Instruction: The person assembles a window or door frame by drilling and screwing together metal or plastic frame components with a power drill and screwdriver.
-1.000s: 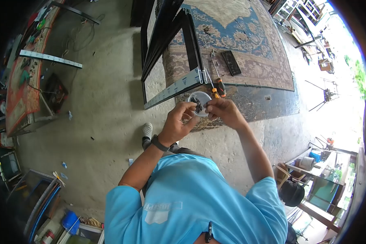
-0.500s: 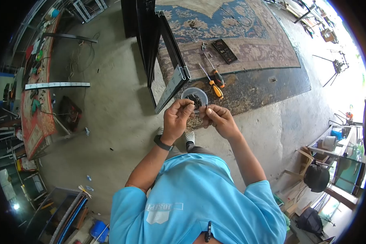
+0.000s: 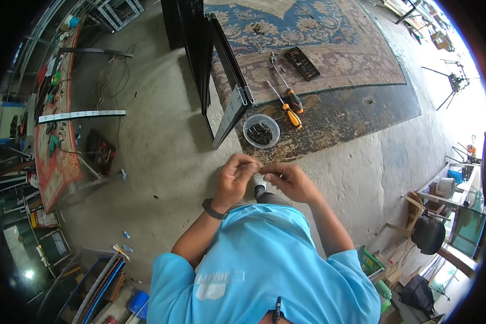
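Note:
My left hand and my right hand meet in front of my shirt, thumbs and fingertips pinched close together. Whatever they hold between them is too small to make out. Just beyond them, a clear round plastic tub stands on the near edge of the worn table, with small dark screw-like pieces inside. To its right lie a screwdriver with a yellow-orange handle and one with a black and orange handle. Neither hand touches the tub or the screwdrivers.
A black metal frame rises at the table's left edge, beside the tub. A dark phone-like device and a few small metal bits lie on the patterned rug. A cluttered bench stands at far left.
Both hands have drawn back from over the tub toward my body, leaving the tub fully in view. Their fingertips remain pinched, now closer together. The view has shifted slightly.

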The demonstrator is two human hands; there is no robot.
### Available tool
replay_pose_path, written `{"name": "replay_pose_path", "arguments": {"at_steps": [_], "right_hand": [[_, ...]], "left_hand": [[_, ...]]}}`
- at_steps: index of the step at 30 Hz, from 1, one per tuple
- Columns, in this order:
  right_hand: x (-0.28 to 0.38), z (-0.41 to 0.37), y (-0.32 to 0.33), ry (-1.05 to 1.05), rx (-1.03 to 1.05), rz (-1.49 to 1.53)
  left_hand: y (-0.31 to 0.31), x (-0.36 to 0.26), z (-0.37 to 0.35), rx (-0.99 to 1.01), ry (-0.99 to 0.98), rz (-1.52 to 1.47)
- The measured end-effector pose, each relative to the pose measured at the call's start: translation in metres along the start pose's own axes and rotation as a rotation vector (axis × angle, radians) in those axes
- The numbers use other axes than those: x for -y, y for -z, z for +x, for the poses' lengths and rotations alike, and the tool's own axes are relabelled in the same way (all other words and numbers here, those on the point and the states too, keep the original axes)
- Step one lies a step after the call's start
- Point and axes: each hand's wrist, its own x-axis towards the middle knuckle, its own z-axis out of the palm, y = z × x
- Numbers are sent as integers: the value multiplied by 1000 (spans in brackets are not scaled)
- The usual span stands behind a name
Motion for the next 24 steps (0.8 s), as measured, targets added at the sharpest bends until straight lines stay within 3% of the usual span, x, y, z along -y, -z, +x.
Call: {"name": "replay_pose_path", "arguments": {"at_steps": [3, 5, 8, 11, 14, 17, 20, 23, 24], "right_hand": [[22, 19, 12, 188, -163, -391], [50, 49, 27, 291, -182, -598], [32, 106, 31, 299, 53, -940], [9, 153, 24, 241, 529, -1204], [-2, 194, 4, -61, 952, -1493], [-15, 219, -12, -5, 1177, -1774], [-34, 231, -12, -127, 1160, -1757], [-59, 219, -11, -33, 668, -1615], [-62, 217, -10, -27, 674, -1617]], "left_hand": [[21, -10, -17, -207, 183, 21], [33, -2, -26, -216, 232, 14], [48, 13, -38, -198, 285, -16], [51, 18, -43, -199, 263, -72], [58, 23, -52, -237, 287, -90], [62, 24, -65, -282, 340, -37], [71, 30, -79, -266, 393, -10], [78, 32, -84, -221, 438, 39], [80, 37, -86, -198, 439, 51]]}}
